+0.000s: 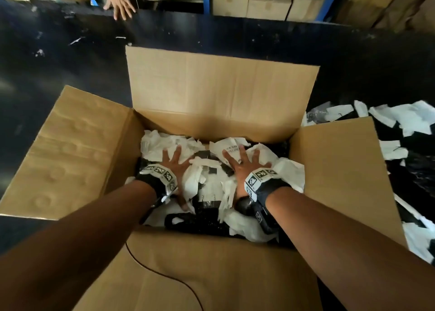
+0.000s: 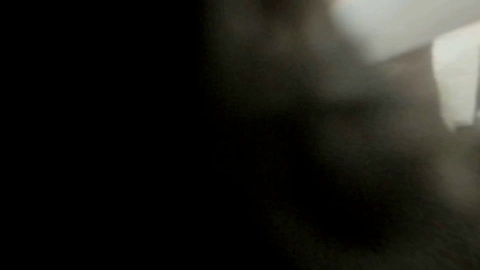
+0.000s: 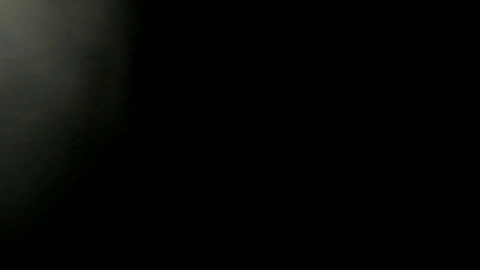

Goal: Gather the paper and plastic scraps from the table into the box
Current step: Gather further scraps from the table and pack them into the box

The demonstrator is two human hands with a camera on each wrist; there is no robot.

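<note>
Cardboard box (image 1: 221,94): 1; flat hands: 2.

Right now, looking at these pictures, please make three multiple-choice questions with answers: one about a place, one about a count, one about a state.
1. Where do loose scraps lie outside the box?
A. on the table to the right of it
B. on its left flap
C. on the shelves behind

2. How many hands show in the head view?
A. one
B. two
C. three

3. How are the two hands in the box?
A. fists gripping paper
B. flat, fingers spread, pressing
C. lifted above it

Answers:
1 A: white scraps on the table lie right of the box.
2 C: left hand, right hand, another person's hand.
3 B: both press the scraps in the box.
</note>
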